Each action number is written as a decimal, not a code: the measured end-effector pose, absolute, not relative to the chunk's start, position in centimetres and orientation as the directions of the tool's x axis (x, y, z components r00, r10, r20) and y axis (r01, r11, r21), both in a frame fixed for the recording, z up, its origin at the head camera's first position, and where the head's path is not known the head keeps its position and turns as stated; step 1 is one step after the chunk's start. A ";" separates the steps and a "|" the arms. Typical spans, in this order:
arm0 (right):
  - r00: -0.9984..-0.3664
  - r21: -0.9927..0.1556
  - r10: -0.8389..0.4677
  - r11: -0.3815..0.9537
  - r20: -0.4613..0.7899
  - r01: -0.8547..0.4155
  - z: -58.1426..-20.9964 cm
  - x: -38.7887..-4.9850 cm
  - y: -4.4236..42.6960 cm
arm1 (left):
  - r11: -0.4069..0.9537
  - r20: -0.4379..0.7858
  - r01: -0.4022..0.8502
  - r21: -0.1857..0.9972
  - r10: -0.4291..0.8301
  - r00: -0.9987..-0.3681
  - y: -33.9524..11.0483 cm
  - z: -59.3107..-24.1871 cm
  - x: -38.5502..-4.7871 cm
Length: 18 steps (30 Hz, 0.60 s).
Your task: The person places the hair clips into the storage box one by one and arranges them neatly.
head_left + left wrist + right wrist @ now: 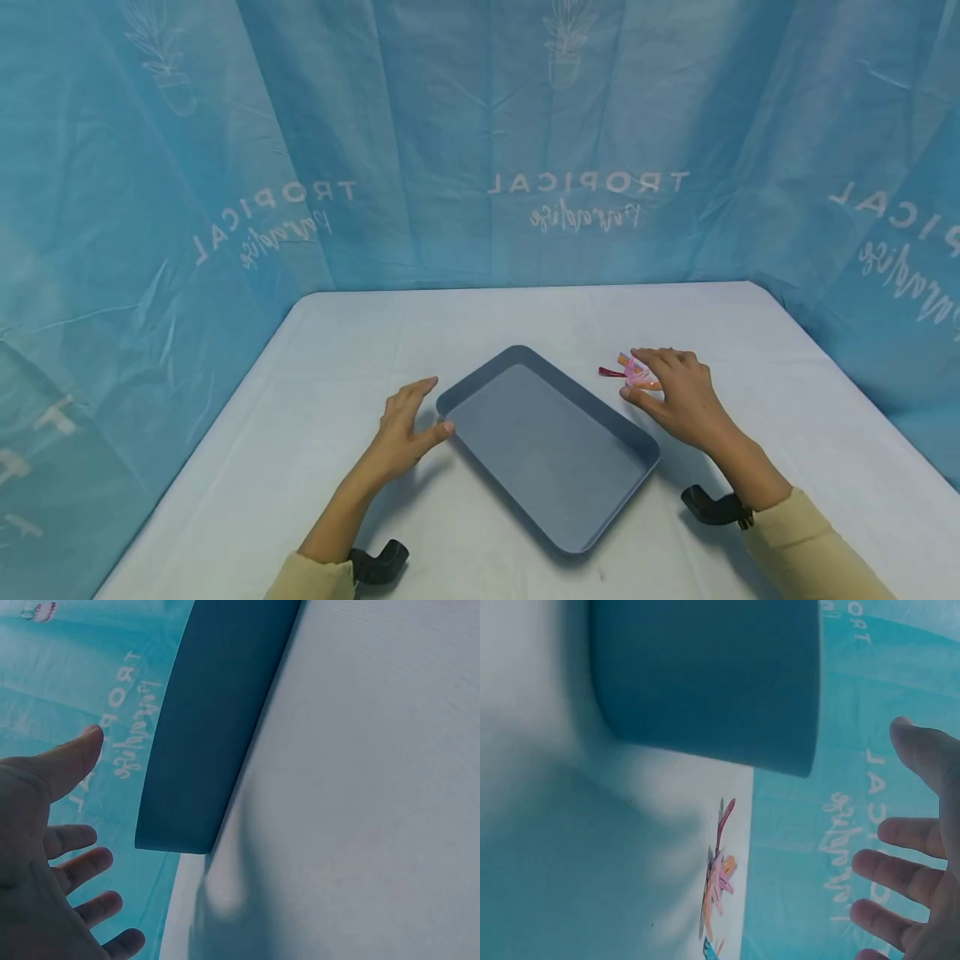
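Note:
A grey-blue rectangular tray (551, 454) lies at an angle on the white table. My left hand (401, 437) hovers at its left corner, fingers spread, thumb near the rim; the left wrist view shows the hand (52, 862) beside the tray's side (210, 735), holding nothing. My right hand (682, 400), fingers parted, is over a small bundle of pink, orange and red strips (637, 373), partly covering it. In the right wrist view, the hand (922, 862) appears apart from the strips (718, 881) and the tray's wall (705, 682).
A white cloth covers the table (360, 333). Blue curtains (450, 150) with mirrored lettering stand behind it and at both sides. Black wrist mounts (378, 562) stick out inward from both wrists.

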State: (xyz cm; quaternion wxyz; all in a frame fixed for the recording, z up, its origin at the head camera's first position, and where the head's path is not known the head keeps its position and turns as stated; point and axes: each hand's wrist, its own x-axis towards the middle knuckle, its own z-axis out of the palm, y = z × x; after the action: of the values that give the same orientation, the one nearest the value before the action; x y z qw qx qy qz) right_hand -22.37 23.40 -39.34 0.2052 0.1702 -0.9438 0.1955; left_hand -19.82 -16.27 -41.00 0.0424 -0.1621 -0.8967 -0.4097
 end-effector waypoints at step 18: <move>-0.900 -0.445 -0.239 0.805 0.363 -0.393 -40.1 -24.1 24.5 | 0.526 0.031 0.180 0.831 0.280 -0.960 -15.6 -41.4 -21.1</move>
State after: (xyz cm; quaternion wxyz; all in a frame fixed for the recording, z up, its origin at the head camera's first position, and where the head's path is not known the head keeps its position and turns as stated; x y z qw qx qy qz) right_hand -24.11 24.54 -40.13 0.1462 0.1686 -0.9385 0.2633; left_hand -21.06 -15.58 -41.39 -0.0533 -0.1319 -0.8719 -0.4686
